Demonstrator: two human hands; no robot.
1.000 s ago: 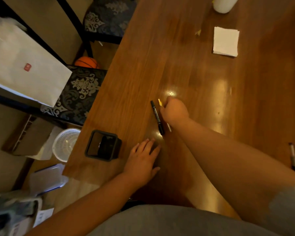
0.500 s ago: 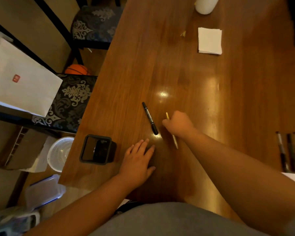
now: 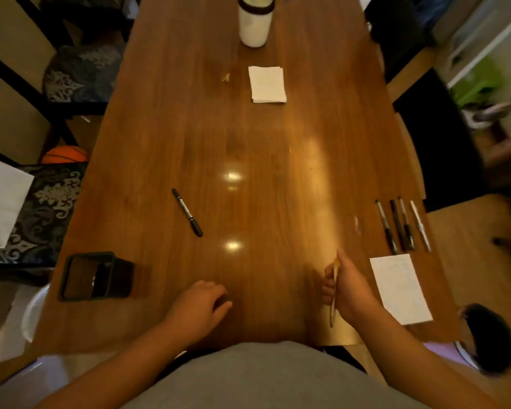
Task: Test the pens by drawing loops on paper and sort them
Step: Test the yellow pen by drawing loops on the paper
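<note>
Right hand (image 3: 350,290) grips a slim pale pen (image 3: 333,296) in a closed fist just above the wooden counter (image 3: 248,137), near edge. Left hand (image 3: 199,308) rests on the counter w/ fingers (image 3: 219,302) curled, holding nothing. A black marker (image 3: 187,212) lies alone at center-left; four pens (image 3: 403,225) sit side by side at right, just beyond a paper sheet (image 3: 400,287). Black pen holder (image 3: 93,276) lies tipped at left.

Bare forearms (image 3: 124,358) extend from a grey shirt (image 3: 257,379).
</note>
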